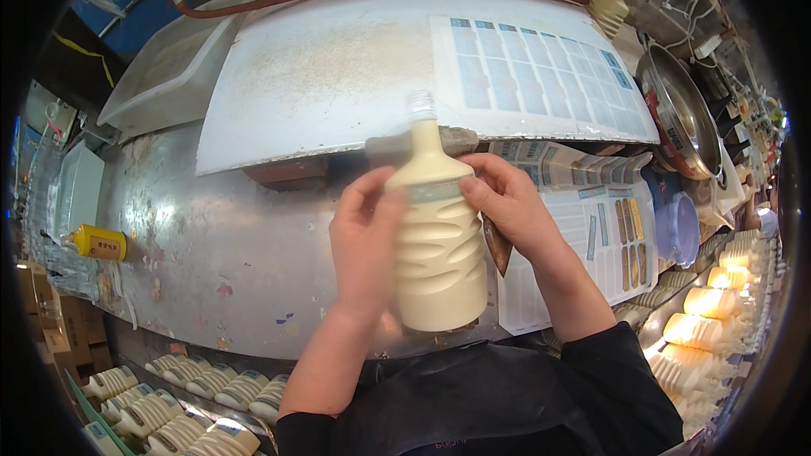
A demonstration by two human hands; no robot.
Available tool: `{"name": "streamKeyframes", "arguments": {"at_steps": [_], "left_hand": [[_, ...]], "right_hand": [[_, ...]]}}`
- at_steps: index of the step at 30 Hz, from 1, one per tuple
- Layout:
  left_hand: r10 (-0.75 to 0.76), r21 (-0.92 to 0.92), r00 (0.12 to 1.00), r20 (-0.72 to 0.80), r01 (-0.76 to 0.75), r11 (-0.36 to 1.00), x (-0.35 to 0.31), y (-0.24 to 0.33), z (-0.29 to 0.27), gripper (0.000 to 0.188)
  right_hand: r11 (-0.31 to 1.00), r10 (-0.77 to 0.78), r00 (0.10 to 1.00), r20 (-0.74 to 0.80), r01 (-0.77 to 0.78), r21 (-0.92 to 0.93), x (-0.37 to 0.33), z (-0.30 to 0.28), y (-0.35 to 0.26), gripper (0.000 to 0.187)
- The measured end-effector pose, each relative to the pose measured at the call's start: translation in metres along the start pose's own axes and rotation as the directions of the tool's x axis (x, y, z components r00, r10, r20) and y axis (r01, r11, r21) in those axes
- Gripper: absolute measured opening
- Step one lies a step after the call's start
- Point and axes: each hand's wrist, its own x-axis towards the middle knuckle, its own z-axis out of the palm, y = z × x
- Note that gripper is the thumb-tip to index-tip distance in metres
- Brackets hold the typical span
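Note:
A cream bottle (443,266) with wavy ridges and a clear threaded neck stands at the table's near edge, in front of me. Round its shoulder runs a pale blue-green label strip (435,192). My right hand (509,203) is closed on the bottle's right side, its thumb at the strip's end. On the left side my left hand (365,232) is closed against the bottle, fingers bent at the strip and smeared by motion. Below my right hand a pointed brown piece (498,247) juts out; whether the hand holds it is hidden.
Beyond the bottle lies a white board (312,76) with a label sheet (532,72). More label sheets (583,245) lie on the right. A yellow bottle (100,242) is at left, near a white bin (173,67). Cream bottles (215,380) fill racks at both sides.

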Motion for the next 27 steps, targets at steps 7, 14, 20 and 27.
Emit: {"name": "streamKeyframes", "arguments": {"at_steps": [7, 14, 20, 27], "left_hand": [[0.014, 0.182, 0.996, 0.088, -0.03, 0.983, -0.023, -0.005, -0.008, 0.065], [0.05, 0.332, 0.988, 0.147, -0.097, 0.938, -0.03, -0.014, 0.001, 0.08], [-0.034, 0.173, 0.989, 0.143, 0.009, 0.985, -0.024, -0.025, -0.003, 0.078], [-0.076, 0.019, 0.981, 0.177, 0.074, 0.997, -0.025, -0.022, 0.001, 0.074]], "right_hand": [[0.989, 0.074, 0.997, -0.019, -0.071, 0.129, -0.007, -0.013, 0.012, 0.044], [0.979, 0.114, 0.978, 0.173, -0.141, 0.149, -0.014, -0.019, 0.015, 0.043], [0.993, 0.025, 0.996, 0.087, -0.034, 0.111, -0.023, -0.007, -0.008, 0.041], [0.981, -0.055, 0.991, 0.126, 0.03, 0.192, -0.027, -0.008, -0.015, 0.043]]}}
